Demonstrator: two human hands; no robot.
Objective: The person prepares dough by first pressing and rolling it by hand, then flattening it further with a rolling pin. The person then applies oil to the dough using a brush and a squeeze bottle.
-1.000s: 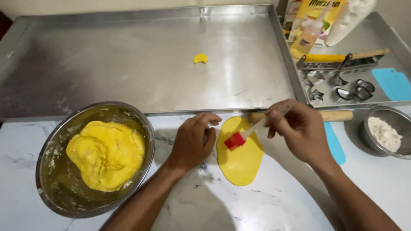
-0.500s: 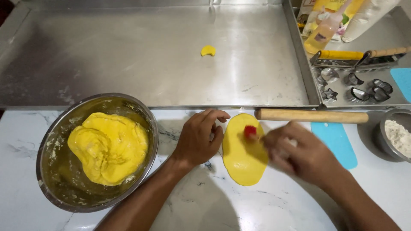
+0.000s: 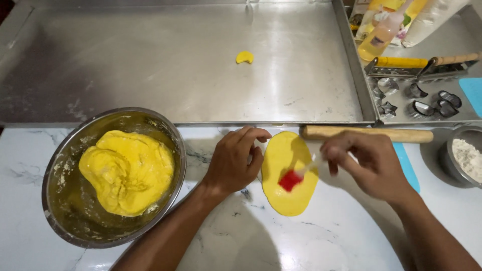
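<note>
A flat oval of rolled yellow dough (image 3: pixel 281 155) lies on the white marble counter (image 3: pixel 311 241). My right hand (image 3: pixel 369 165) holds a small brush with a red silicone head (image 3: pixel 289 179), and the head rests on the dough's lower middle. My left hand (image 3: pixel 233 160) lies on the counter against the dough's left edge, fingers curled at its top. A steel bowl (image 3: pixel 65 226) at the left holds a big lump of yellow dough (image 3: pixel 128 170). One small crescent of dough (image 3: pixel 244 57) sits on the large steel tray (image 3: pixel 150 65) behind.
A wooden rolling pin (image 3: pixel 369 133) lies just behind the dough. A small bowl of flour (image 3: pixel 467 158) stands at the right edge beside a blue mat (image 3: pixel 409 170). A second tray (image 3: pixel 427 113) at the back right holds several metal cutters (image 3: pixel 422 107), a bottle (image 3: pixel 379 32) and a wood-handled tool (image 3: pixel 416 62).
My right hand has brought the red brush head down from the dough's top to its lower middle. The view has shifted slightly. My left hand stays at the dough's edge.
</note>
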